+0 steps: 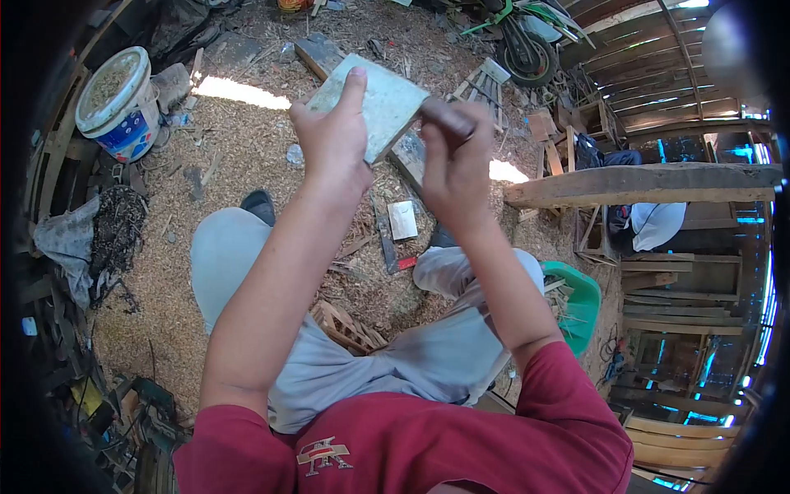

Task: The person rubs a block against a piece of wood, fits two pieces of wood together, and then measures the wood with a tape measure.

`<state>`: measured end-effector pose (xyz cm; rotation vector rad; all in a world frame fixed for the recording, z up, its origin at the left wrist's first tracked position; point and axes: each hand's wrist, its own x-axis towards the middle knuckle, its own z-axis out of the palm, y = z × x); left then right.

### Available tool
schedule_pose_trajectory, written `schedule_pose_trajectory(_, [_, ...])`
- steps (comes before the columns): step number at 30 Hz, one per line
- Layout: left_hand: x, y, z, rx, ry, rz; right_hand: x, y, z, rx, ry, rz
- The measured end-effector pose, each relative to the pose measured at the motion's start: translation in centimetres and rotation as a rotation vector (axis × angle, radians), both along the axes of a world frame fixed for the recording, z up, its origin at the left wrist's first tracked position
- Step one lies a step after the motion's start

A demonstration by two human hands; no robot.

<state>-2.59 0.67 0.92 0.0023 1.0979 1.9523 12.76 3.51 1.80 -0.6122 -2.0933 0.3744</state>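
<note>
On my feed, a crumpled grey sheet (70,247) lies at the left of the frame, and a white bucket (123,140) with a blue label stands at the upper left on shavings. Near the upper centre, my left hand (333,128) grips a pale, flat board (387,107), thumb pressed on its face; I can't see the fingers behind it. The board is tilted above the floor. Below it, at mid-frame, lies a small whitish rectangle (402,220). Right of the board, my right hand (461,165) is closed around a dark brown cylindrical piece (448,119), whose end is at the board's right corner; blur keeps me from telling whether they touch. Farther right, I see a green basin (586,305) and a wooden beam (642,185).
</note>
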Motion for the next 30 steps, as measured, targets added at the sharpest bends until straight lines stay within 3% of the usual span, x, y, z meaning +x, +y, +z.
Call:
schedule_pose_trajectory(2, [0.0,0.4,0.4,-0.022,0.007,0.008,-0.4,-2.5,-1.0,0.091,-0.142,0.126])
schedule_pose_trajectory(3, [-0.3,0.5,0.3,-0.03,0.042,0.007,-1.6,-4.2,-1.2,-0.017,0.053,0.182])
schedule_pose_trajectory(6, [-0.5,0.5,-0.2,-0.011,0.117,0.002,-0.5,-1.1,-0.6,0.013,0.016,0.077])
schedule_pose_trajectory(7, [-0.3,0.6,0.0,0.011,0.128,0.007,-0.9,-0.7,0.8,-0.253,0.232,0.045])
schedule_pose_trajectory(10, [0.4,0.2,0.7,-0.004,0.065,0.054,-0.3,-2.0,0.1,-0.129,-0.02,0.01])
schedule_pose_trajectory(11, [0.1,0.5,0.1,-0.004,0.095,0.062,-0.6,-2.9,-0.6,0.007,-0.049,0.127])
schedule_pose_trajectory(14, [-0.6,0.7,-0.1,0.026,0.099,-0.011,-0.6,-2.0,0.6,0.186,-0.053,0.105])
schedule_pose_trajectory(16, [-0.1,0.3,0.3,0.002,0.082,-0.022,-0.5,-0.2,1.1,-0.284,0.242,0.021])
schedule_pose_trajectory(18, [0.6,0.1,0.7,-0.025,0.066,-0.02,0.0,0.3,-0.4,-0.096,0.075,0.006])
schedule_pose_trajectory(21, [-0.3,0.3,0.8,-0.005,0.099,-0.028,-1.4,-4.4,-0.6,-0.022,0.017,0.102])
schedule_pose_trajectory(24, [-0.8,0.4,-0.5,0.036,0.133,-0.055,0.3,-0.4,0.8,0.049,-0.087,0.041])
schedule_pose_trajectory(25, [-0.2,0.3,0.3,-0.012,0.135,-0.017,0.0,-0.1,1.1,-0.167,0.114,-0.035])
schedule_pose_trajectory(30, [-0.9,0.8,-0.6,-0.025,0.141,-0.033,-1.2,-3.0,-0.6,0.064,0.02,0.126])
